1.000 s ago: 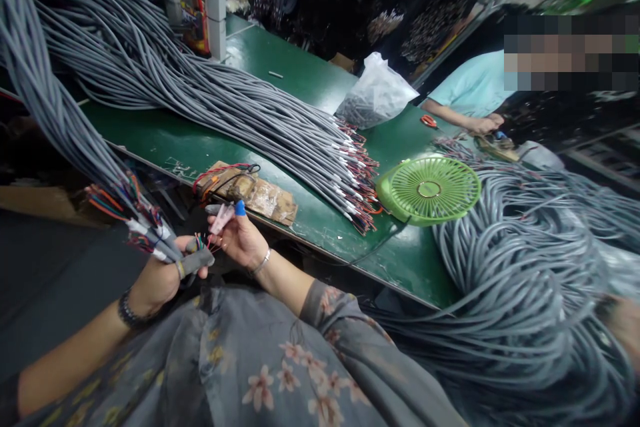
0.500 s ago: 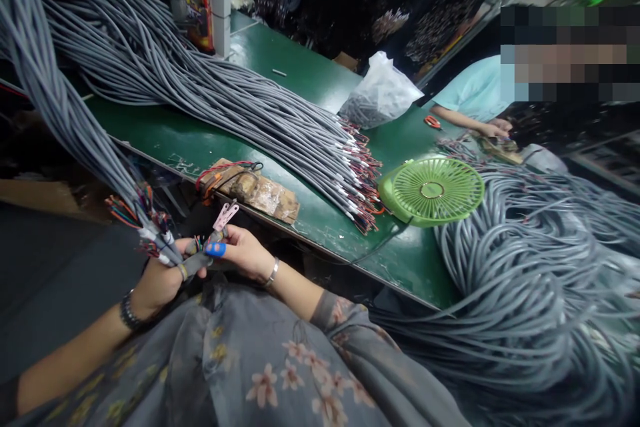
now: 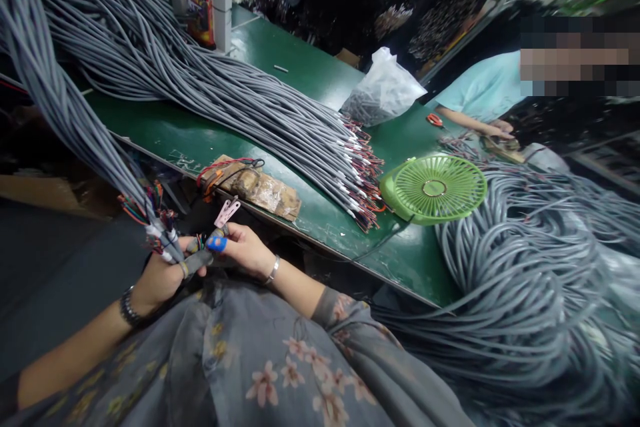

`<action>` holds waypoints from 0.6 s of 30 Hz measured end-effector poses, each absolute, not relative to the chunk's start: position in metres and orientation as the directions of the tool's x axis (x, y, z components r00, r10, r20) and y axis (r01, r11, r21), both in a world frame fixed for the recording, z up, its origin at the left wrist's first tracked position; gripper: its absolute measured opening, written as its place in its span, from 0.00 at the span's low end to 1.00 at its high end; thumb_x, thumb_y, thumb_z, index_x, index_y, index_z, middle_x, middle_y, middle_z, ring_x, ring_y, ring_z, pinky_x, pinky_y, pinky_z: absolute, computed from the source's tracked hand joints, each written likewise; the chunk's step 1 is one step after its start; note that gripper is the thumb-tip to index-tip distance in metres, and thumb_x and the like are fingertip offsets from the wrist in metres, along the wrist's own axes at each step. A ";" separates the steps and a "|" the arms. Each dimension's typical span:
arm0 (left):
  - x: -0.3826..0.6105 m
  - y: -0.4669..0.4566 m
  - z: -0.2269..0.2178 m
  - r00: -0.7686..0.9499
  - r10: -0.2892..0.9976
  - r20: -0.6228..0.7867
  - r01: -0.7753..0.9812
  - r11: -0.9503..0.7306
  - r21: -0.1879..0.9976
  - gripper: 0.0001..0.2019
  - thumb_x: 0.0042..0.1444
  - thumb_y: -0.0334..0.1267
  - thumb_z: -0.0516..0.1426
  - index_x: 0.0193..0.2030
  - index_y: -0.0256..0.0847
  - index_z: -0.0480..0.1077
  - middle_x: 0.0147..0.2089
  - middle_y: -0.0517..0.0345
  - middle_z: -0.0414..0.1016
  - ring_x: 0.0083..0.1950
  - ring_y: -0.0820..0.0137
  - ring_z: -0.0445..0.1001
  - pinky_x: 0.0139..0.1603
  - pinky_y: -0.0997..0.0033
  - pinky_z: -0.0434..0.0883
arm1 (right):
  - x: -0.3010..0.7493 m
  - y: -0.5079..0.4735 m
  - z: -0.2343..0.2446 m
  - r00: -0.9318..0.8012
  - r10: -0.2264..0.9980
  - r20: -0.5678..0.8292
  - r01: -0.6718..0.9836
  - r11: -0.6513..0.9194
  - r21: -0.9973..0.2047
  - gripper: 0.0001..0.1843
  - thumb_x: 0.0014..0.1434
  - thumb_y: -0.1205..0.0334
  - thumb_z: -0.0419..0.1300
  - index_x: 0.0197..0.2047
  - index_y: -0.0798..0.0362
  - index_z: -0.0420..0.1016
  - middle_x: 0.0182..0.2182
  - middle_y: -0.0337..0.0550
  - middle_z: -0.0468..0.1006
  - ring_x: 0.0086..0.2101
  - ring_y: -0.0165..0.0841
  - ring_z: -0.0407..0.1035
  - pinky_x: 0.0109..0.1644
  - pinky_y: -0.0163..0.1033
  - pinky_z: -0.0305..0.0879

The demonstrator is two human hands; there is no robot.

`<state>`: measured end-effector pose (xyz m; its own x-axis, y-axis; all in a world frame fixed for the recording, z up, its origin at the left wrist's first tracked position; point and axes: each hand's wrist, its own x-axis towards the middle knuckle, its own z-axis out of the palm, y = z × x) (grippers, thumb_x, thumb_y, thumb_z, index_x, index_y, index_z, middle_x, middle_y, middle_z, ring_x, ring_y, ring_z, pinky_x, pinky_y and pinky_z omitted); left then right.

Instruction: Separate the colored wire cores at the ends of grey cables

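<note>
My left hand (image 3: 161, 280) is closed around the lower end of a bundle of grey cables (image 3: 107, 153) hanging from the upper left. White-sheathed ends and coloured wires (image 3: 159, 227) fan out above that fist. Grey wrapping covers some of its fingers. Close beside it, my right hand (image 3: 250, 253) is closed in a pinch, a blue band around the thumb. What lies between its fingertips is too small to make out. A pink clip (image 3: 228, 211) sticks up at those fingertips. Some thin coloured wires (image 3: 197, 241) show between the two hands.
A green table (image 3: 310, 93) carries a long pile of grey cables (image 3: 260, 107), a wooden block (image 3: 255, 187), a green fan (image 3: 433, 188) and a plastic bag (image 3: 383, 88). Coiled cables (image 3: 525, 293) spread at right. A co-worker's hands (image 3: 500, 128) are near red-handled pliers (image 3: 435, 120).
The wire ends above my left hand have shifted slightly right and down. Both hands stay close together in nearly the same hold. The view has moved a little.
</note>
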<state>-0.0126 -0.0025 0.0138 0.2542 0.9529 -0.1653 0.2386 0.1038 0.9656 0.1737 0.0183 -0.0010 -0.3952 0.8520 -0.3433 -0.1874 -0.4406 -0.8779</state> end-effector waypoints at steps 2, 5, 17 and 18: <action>-0.012 -0.002 0.015 0.261 0.952 -0.157 0.252 0.090 0.964 0.17 0.51 0.54 0.66 0.20 0.45 0.78 0.20 0.55 0.78 0.24 0.66 0.69 0.28 0.67 0.67 | 0.174 0.019 -0.001 -0.391 0.854 -0.342 -0.179 -0.436 -0.882 0.31 0.38 0.41 0.85 0.27 0.51 0.72 0.21 0.29 0.70 0.24 0.25 0.59 0.31 0.34 0.58; -0.014 -0.002 0.013 0.268 0.952 -0.147 0.271 0.072 0.960 0.19 0.52 0.56 0.66 0.19 0.45 0.76 0.20 0.56 0.77 0.25 0.66 0.69 0.30 0.67 0.67 | 0.175 0.019 -0.002 -0.397 0.858 -0.327 -0.185 -0.423 -0.887 0.33 0.37 0.39 0.85 0.26 0.52 0.72 0.20 0.28 0.69 0.24 0.24 0.58 0.32 0.34 0.59; -0.017 -0.005 0.011 0.233 0.950 -0.205 0.228 0.152 0.962 0.24 0.50 0.63 0.67 0.21 0.43 0.77 0.21 0.55 0.76 0.25 0.67 0.67 0.27 0.68 0.63 | 0.186 0.019 -0.016 -0.419 0.840 -0.345 -0.412 -0.515 -0.752 0.23 0.46 0.49 0.81 0.36 0.51 0.77 0.32 0.39 0.83 0.31 0.30 0.74 0.37 0.35 0.73; -0.017 -0.005 0.012 0.230 0.951 -0.205 0.228 0.152 0.962 0.24 0.50 0.63 0.67 0.21 0.43 0.78 0.21 0.55 0.76 0.25 0.67 0.67 0.27 0.68 0.64 | 0.186 0.019 -0.015 -0.440 0.828 -0.346 -0.389 -0.524 -0.758 0.25 0.46 0.46 0.81 0.37 0.52 0.77 0.32 0.40 0.84 0.31 0.30 0.74 0.37 0.35 0.74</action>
<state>-0.0167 -0.0053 0.0122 0.2302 0.9512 -0.2052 0.2278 0.1523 0.9617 0.1863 0.0189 -0.0147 -0.4402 0.8284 -0.3463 -0.3887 -0.5235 -0.7582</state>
